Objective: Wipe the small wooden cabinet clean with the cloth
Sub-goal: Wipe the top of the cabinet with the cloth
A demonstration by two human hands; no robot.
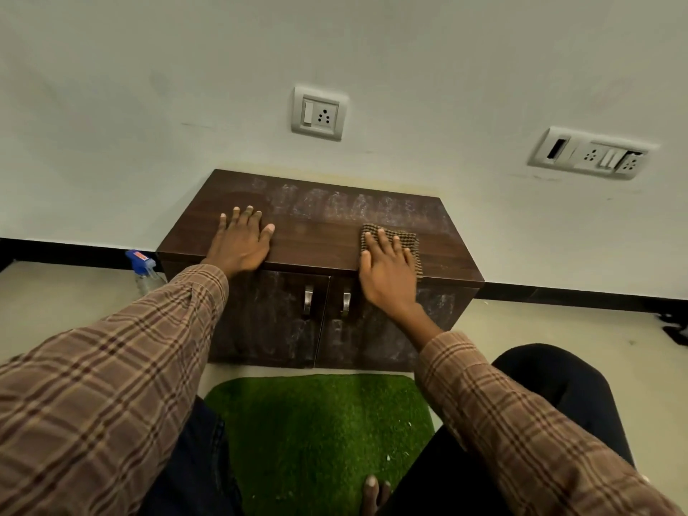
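Observation:
The small dark wooden cabinet (316,236) stands against the wall, with two doors and metal handles on its front. White dust streaks cover the back half of its top and the door fronts. My left hand (240,242) lies flat on the top's left side, fingers spread, holding nothing. My right hand (387,271) presses flat on a brown checked cloth (405,238) at the front right of the top; the cloth shows past my fingertips and along the hand's right side.
A spray bottle with a blue head (143,268) stands on the floor left of the cabinet. A green grass mat (320,433) lies in front, between my knees. Socket plates (319,112) sit on the wall above.

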